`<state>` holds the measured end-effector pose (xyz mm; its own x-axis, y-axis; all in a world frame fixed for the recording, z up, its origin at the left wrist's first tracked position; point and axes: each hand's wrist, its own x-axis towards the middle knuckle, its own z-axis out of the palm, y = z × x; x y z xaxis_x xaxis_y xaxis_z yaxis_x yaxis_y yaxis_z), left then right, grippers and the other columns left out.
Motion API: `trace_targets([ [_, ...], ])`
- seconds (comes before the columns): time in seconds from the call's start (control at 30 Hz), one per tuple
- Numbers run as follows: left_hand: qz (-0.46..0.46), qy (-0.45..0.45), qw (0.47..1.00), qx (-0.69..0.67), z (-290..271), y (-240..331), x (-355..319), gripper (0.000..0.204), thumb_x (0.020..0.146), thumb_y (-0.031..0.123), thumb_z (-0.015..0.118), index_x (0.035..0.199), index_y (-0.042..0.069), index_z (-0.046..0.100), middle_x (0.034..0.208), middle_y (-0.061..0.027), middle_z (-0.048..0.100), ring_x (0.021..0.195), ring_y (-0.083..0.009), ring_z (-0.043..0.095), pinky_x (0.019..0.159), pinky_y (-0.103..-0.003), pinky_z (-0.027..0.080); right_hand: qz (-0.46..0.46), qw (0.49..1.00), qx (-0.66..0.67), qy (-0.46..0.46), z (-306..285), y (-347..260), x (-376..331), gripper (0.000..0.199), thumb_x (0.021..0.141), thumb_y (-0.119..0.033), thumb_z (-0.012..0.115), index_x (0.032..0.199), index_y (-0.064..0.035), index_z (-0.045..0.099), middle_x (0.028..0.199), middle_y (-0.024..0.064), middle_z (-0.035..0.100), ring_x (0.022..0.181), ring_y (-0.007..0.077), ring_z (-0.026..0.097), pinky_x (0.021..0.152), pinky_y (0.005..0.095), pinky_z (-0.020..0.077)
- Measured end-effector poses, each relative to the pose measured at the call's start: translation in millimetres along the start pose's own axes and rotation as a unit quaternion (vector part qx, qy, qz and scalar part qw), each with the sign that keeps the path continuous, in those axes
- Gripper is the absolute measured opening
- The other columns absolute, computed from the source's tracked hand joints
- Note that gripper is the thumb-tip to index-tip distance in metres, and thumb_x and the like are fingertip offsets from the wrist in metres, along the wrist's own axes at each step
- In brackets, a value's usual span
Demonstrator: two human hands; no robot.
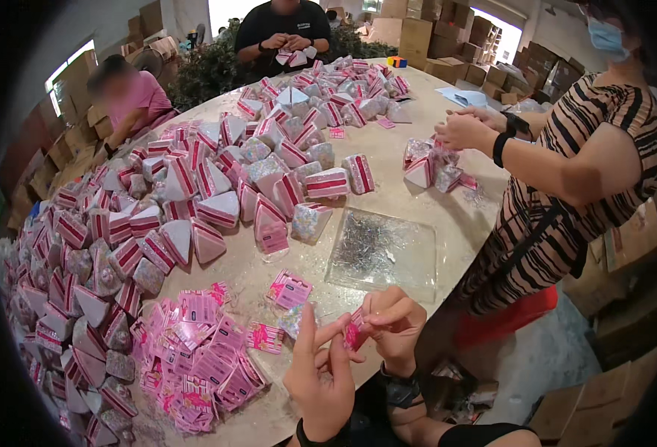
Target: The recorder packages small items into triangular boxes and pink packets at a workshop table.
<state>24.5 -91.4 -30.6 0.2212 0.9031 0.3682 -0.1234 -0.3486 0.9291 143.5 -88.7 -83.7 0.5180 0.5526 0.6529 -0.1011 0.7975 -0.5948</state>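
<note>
A wide round counter (388, 167) carries a great heap of wedge-shaped boxes (194, 186), pink-striped with glittery faces, spread from its far edge down the left side. Near the lower left lies a loose pile of pink tags (202, 357). A clear plastic tray (384, 249) of thin metal pins sits just beyond the hands. A person in a striped dress (582, 171) works at the right edge. At the near edge, the right hand (395, 320) has its grip pinched on a small pink tag (354, 333) — the left hand (321, 372) touches it too, fingers together around its lower edge.
</note>
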Motion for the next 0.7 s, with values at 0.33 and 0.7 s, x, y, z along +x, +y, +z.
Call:
trace_targets([
  [0.33,0.018,-0.033,0.999,0.028,-8,5,-3,0.033,0.087,-0.007,0.061,0.120,-0.003,0.058,0.096,-0.0130,0.064,0.070,-0.0148,0.068,0.055,-0.021,0.052,0.063,0.991,0.080,-0.083,-7,1,3,0.018,0.073,-0.002,0.080,0.076,-0.0044,0.062,0.072,0.0037,0.057,0.067,0.0156,0.047,0.059,0.0310,0.0399],
  [0.7,0.146,0.023,0.968,0.203,-17,13,-6,0.019,0.086,-0.001,0.062,0.104,0.003,0.063,0.095,-0.0119,0.062,0.084,-0.0264,0.057,0.071,-0.033,0.046,0.088,0.986,-0.020,-0.142,10,-20,6,0.035,0.078,0.000,0.065,0.113,-0.0024,0.063,0.107,0.0152,0.062,0.114,0.0306,0.052,0.100,0.0410,0.0386],
])
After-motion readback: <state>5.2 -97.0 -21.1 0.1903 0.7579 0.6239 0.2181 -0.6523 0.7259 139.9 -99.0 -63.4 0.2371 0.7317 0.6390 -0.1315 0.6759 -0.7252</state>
